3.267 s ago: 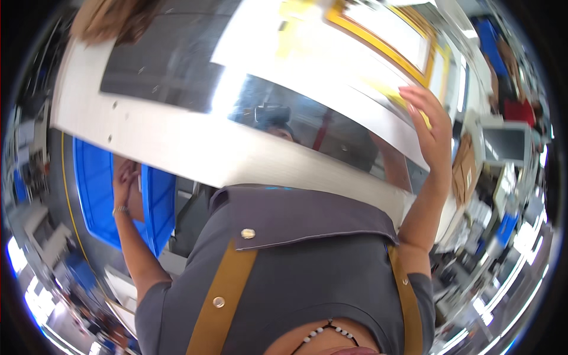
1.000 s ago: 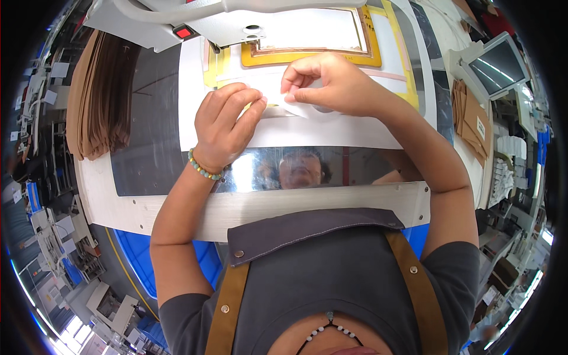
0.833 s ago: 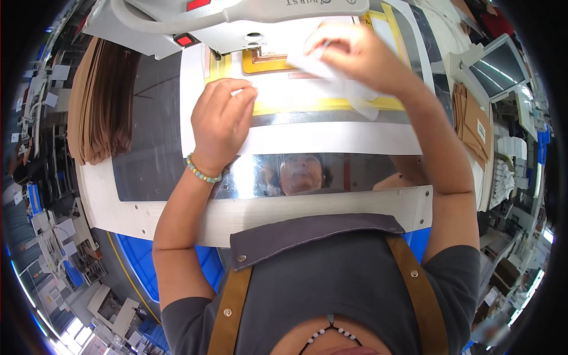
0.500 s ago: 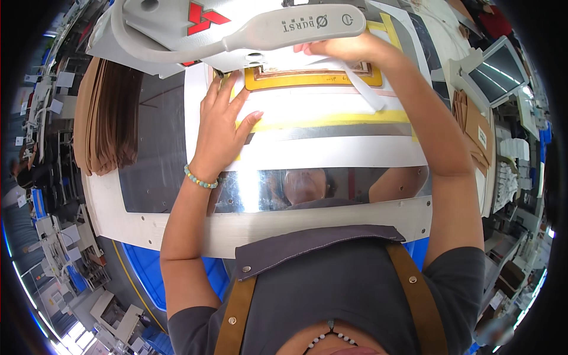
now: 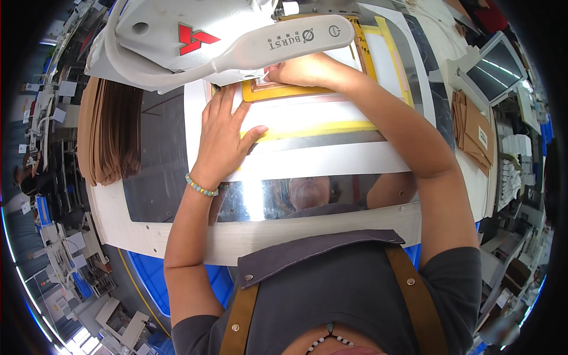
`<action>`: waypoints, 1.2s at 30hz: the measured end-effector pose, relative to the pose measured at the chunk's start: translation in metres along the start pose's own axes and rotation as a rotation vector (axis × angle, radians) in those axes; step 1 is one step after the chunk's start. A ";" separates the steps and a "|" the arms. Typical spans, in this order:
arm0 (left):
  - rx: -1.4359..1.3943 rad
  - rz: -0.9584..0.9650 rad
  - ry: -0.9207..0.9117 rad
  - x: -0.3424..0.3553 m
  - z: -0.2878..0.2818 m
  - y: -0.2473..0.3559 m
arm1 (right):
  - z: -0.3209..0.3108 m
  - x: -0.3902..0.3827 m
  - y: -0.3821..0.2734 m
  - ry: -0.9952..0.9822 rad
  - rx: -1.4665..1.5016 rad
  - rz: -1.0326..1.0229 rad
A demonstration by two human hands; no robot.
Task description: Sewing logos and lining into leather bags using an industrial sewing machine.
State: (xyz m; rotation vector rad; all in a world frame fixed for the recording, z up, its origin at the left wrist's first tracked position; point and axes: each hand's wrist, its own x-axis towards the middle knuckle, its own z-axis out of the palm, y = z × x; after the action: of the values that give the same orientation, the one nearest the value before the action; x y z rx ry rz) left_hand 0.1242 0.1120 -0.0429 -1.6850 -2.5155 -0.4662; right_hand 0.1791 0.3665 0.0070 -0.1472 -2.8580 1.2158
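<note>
My left hand (image 5: 223, 133) lies flat with its fingers stretched out on a white sheet (image 5: 313, 115) edged with yellow tape, and its fingertips reach the left side of a yellow rectangular frame (image 5: 284, 93). Over the frame's left part, my right hand (image 5: 305, 71) has its fingers curled and pressed together at the inner brown edge. Something pale shows at those fingertips, too small to name. The grey paddle-shaped lamp (image 5: 296, 39) and the white machine head (image 5: 160, 41) hide the far part of the frame.
Folded brown pieces (image 5: 109, 130) stand stacked at the left. Shiny metal plate (image 5: 272, 195) covers the near table, with a pale border (image 5: 331, 228). At the right are a screen (image 5: 494, 68) and brown paper pieces (image 5: 473, 130). Blue bins (image 5: 145, 272) sit below the table's edge.
My right hand has moved left and slightly nearer, from the frame's right part to its left part. The white strip hanging beside it is no longer visible. My left hand stays nearly in place.
</note>
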 end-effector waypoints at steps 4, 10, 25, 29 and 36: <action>0.025 -0.024 -0.015 0.002 0.000 0.002 | -0.001 0.005 0.019 0.022 0.018 -0.088; 0.042 -0.019 0.020 0.002 0.001 0.003 | -0.084 -0.015 0.041 -0.260 -0.108 0.049; 0.053 -0.030 0.010 -0.001 0.001 0.003 | -0.099 -0.043 0.062 -0.222 -0.298 0.157; 0.049 -0.026 0.029 0.000 0.001 0.004 | -0.097 -0.052 0.053 -0.267 -0.293 0.193; 0.056 -0.027 0.027 0.000 0.003 0.002 | -0.093 -0.052 0.049 -0.251 -0.325 0.252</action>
State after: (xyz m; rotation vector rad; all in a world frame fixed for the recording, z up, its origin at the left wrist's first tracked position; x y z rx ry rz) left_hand 0.1265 0.1139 -0.0455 -1.6165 -2.5111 -0.4131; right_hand 0.2403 0.4615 0.0367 -0.3997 -3.3258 0.8381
